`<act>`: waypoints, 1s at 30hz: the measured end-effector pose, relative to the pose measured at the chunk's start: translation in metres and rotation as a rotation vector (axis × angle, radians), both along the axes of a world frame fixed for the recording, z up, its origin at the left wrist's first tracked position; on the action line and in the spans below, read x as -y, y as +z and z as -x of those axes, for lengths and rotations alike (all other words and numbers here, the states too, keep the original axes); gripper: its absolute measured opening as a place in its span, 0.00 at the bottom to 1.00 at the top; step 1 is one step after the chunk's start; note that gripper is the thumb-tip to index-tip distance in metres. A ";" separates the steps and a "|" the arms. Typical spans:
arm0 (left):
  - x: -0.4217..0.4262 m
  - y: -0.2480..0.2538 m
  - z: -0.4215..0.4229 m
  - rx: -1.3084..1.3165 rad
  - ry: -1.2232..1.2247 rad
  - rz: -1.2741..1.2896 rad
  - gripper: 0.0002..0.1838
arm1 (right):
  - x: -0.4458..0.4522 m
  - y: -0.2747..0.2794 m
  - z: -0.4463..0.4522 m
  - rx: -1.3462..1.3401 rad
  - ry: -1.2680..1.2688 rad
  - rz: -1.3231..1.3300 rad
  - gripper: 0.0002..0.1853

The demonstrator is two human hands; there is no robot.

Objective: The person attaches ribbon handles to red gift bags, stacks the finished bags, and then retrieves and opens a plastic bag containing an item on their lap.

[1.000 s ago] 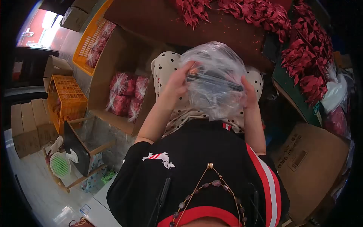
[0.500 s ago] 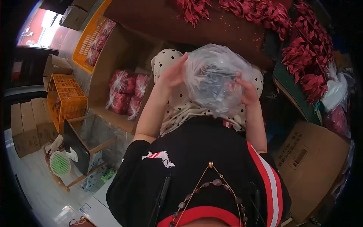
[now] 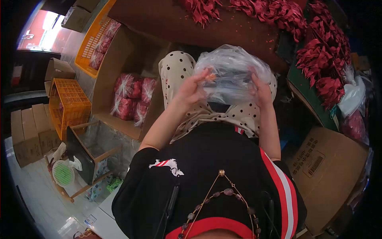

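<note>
A clear plastic bag is held above my lap, over the cream trousers with black dots. On its left side, my left hand grips the plastic, and its fingertips show orange through or beside the film. My right hand grips the right side, with some fingers behind the film. Something dark shows faintly through the bag; I cannot make out whether it is inside or behind.
Left of my lap, an open cardboard box holds red bagged bundles. Beyond are orange crates. Red leafy bunches lie at the upper right, above a closed carton. A chair stands at the lower left.
The bag has gone from a round, puffed shape to a flatter, wider one. My left hand, spread at its edge half a second ago, now grips it. My right hand has shifted to its side.
</note>
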State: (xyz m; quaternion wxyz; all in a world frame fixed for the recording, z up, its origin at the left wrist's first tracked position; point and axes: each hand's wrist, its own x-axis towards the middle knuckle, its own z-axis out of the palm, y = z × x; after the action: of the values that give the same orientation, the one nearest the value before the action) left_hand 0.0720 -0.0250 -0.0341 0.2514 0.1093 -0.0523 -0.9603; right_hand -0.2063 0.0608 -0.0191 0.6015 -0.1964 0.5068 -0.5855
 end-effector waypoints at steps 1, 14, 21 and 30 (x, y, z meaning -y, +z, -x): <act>0.001 0.003 -0.002 0.089 0.033 0.034 0.17 | 0.000 0.001 0.002 0.022 0.030 0.046 0.19; -0.024 0.080 0.014 1.806 0.505 1.771 0.34 | 0.024 -0.106 -0.002 -0.344 0.147 -0.334 0.13; -0.023 -0.111 0.081 1.644 -0.590 1.965 0.39 | 0.046 -0.161 0.005 -0.522 0.355 -0.564 0.28; -0.051 -0.134 0.084 1.593 -0.699 2.073 0.49 | 0.037 -0.060 -0.019 -1.527 0.028 0.257 0.26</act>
State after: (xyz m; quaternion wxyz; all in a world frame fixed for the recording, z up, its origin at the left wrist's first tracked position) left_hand -0.0117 0.0260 -0.1678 -0.1362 0.3744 -0.9016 -0.1687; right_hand -0.1875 0.0241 -0.0790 0.0655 -0.6203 0.7066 -0.3343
